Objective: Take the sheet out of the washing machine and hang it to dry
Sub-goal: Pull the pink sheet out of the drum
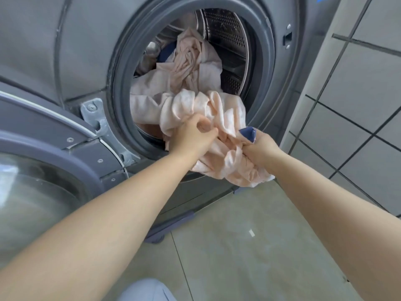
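A crumpled pale pink sheet [195, 92] spills from the drum of the grey front-loading washing machine [86, 40] and hangs over the lower rim of the door opening. My left hand [193, 135] pinches a fold of the sheet just outside the opening. My right hand [258, 148] grips a bunched length of it slightly lower and to the right, with a dark blue corner of fabric [249, 133] sticking up above the fist. More of the sheet lies twisted deeper in the drum, over something dark blue.
The round glass door [39, 174] stands swung open at the left, close to my left forearm. A white tiled wall [358, 94] rises at the right. Pale floor tiles [238, 246] lie below the machine. My knee [147, 290] shows at the bottom edge.
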